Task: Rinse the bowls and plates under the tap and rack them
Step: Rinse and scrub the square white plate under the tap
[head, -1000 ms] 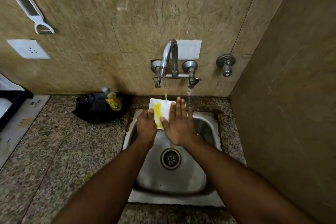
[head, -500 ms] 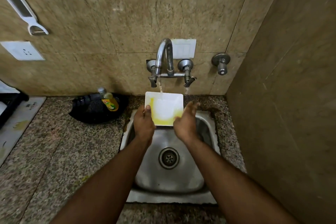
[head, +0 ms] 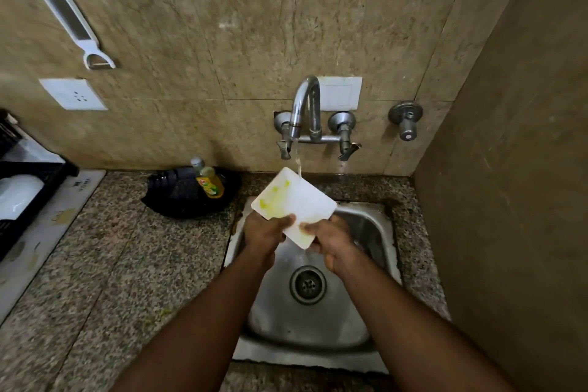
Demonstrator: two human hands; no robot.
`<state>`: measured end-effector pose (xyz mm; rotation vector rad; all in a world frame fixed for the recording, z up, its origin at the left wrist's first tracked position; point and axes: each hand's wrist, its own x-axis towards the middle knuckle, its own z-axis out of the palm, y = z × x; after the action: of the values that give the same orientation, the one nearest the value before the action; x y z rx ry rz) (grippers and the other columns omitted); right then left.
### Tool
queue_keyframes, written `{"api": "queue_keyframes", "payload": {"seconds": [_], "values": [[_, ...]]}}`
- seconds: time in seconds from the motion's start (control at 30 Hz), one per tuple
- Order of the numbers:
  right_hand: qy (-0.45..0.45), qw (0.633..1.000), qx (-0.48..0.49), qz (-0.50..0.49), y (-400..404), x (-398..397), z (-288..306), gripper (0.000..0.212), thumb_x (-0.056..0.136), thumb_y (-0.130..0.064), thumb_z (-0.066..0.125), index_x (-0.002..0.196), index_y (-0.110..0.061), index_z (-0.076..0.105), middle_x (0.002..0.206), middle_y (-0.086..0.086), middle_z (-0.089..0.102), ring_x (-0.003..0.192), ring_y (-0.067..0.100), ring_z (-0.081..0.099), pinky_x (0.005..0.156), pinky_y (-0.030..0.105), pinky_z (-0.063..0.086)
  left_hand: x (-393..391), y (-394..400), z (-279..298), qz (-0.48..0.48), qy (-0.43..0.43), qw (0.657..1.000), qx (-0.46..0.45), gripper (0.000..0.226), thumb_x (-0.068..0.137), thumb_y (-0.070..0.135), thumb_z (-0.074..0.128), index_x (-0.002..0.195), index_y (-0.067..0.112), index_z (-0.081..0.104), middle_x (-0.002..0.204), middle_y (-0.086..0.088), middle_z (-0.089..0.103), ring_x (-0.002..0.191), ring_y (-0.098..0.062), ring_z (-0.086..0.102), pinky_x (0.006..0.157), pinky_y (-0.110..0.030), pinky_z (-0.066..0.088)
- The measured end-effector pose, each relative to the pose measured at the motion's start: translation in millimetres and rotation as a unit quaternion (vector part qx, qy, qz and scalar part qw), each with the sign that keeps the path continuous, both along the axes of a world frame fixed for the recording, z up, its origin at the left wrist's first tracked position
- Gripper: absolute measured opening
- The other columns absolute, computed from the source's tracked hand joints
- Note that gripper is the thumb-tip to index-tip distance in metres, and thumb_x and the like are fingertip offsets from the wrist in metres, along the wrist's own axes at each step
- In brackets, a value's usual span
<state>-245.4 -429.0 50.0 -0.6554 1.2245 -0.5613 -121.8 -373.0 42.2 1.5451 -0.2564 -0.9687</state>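
A white square plate (head: 294, 205) smeared with yellow-green residue is tilted over the steel sink (head: 375, 232). Water runs from the chrome tap (head: 302, 105) onto the plate's far edge. My left hand (head: 265, 234) grips the plate's near-left edge. My right hand (head: 331, 240) holds its near corner from the right. A black rack (head: 19, 197) holding a white dish stands at the far left edge of the view.
A black pan (head: 187, 197) with a yellow dish-soap bottle (head: 208, 180) sits on the granite counter (head: 111, 264) left of the sink. A brown wall (head: 509, 200) closes the right side. A white peeler (head: 74, 22) and a socket (head: 73, 94) are on the back wall.
The plate has turned from square-on to a diagonal tilt and shifted slightly left. Both hands have regripped at its near edge. The view has shifted right, bringing the rack into view.
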Motion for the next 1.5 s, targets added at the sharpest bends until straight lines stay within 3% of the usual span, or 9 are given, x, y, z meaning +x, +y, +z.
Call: {"api": "queue_keyframes", "payload": {"seconds": [0.1,0.2,0.3,0.37,0.6,1.0,1.33,1.43,1.5], "values": [[-0.015,0.999,0.016,-0.029,-6,-14,-3,0.039,0.086,-0.004,0.072,0.123,-0.013,0.065,0.107,0.012,0.077,0.087,0.028,0.075,0.05,0.029,0.056,1,0,-7,-0.051,0.0,0.997,0.051,0.024,0.093,0.019,0.075,0.113,0.008,0.069,0.097,-0.015,0.075,0.08,-0.032,0.069,0.061,-0.038,0.052],[-0.018,0.998,-0.01,-0.061,-10,-18,-1,0.032,0.094,-0.001,0.062,0.124,-0.013,0.066,0.107,0.011,0.075,0.085,0.026,0.072,0.054,0.032,0.057,-4,-10,-8,-0.081,-0.14,0.979,0.124,0.072,0.089,0.061,0.068,0.131,0.003,0.059,0.118,-0.018,0.072,0.101,-0.037,0.071,0.083,-0.05,0.06],[-0.008,0.995,-0.032,-0.095,-12,-21,0,0.028,0.095,0.001,0.06,0.116,-0.016,0.067,0.105,0.009,0.074,0.086,0.027,0.071,0.077,0.044,0.059,-21,-11,-8,-0.159,-0.476,0.817,0.285,0.085,0.097,0.052,0.057,0.155,0.0,0.024,0.16,-0.027,0.032,0.144,-0.044,0.037,0.115,-0.048,0.035],[0.001,0.994,-0.044,-0.098,-12,-21,3,0.026,0.095,0.003,0.059,0.103,-0.02,0.068,0.1,0.008,0.074,0.082,0.026,0.07,0.076,0.044,0.057,-33,-11,-2,-0.236,-0.599,0.733,0.221,0.08,0.1,0.047,0.045,0.161,0.005,0.016,0.169,-0.023,0.007,0.156,-0.044,0.009,0.125,-0.054,0.017],[0.016,0.986,-0.064,-0.156,-11,-26,-4,0.027,0.094,0.003,0.059,0.099,-0.019,0.073,0.088,0.004,0.075,0.081,0.031,0.072,0.079,0.055,0.06,-20,-31,-17,-0.431,-0.617,0.647,0.126,0.076,0.105,0.056,0.017,0.164,0.013,-0.002,0.172,-0.003,-0.01,0.159,-0.018,-0.009,0.129,-0.045,0.006],[0.088,0.965,-0.146,-0.198,7,-11,-18,0.022,0.076,-0.015,0.068,0.076,-0.034,0.077,0.083,-0.002,0.079,0.078,0.025,0.077,0.076,0.054,0.063,-21,-35,-17,-0.363,-0.528,0.706,0.301,0.085,0.106,0.054,0.02,0.159,-0.006,-0.008,0.169,-0.025,-0.011,0.158,-0.035,-0.007,0.129,-0.048,0.005],[0.083,0.962,-0.132,-0.223,-3,-4,-8,0.026,0.091,-0.005,0.065,0.114,-0.011,0.077,0.097,0.005,0.076,0.086,0.025,0.074,0.083,0.049,0.063,-30,-20,-18,-0.383,-0.533,0.723,0.214,0.08,0.107,0.048,0.024,0.16,-0.004,-0.007,0.169,-0.021,-0.016,0.158,-0.033,-0.01,0.13,-0.043,0.003],[0.057,0.966,-0.112,-0.225,0,1,-13,0.026,0.09,-0.005,0.067,0.112,-0.014,0.077,0.098,0.003,0.078,0.087,0.027,0.076,0.083,0.052,0.063,-18,-34,-8,-0.321,-0.482,0.786,0.216,0.082,0.108,0.04,0.035,0.159,-0.005,-0.011,0.168,-0.023,-0.017,0.154,-0.04,0.021,0.123,-0.038,0.025],[0.02,0.97,-0.085,-0.228,-1,1,-12,0.025,0.092,-0.002,0.067,0.109,-0.017,0.076,0.097,0.003,0.077,0.087,0.027,0.075,0.083,0.051,0.062,-10,-45,-4,-0.235,-0.41,0.856,0.212,0.073,0.105,0.025,0.049,0.161,-0.001,0.009,0.166,-0.024,0.021,0.138,-0.038,0.048,0.111,-0.038,0.04]]}}
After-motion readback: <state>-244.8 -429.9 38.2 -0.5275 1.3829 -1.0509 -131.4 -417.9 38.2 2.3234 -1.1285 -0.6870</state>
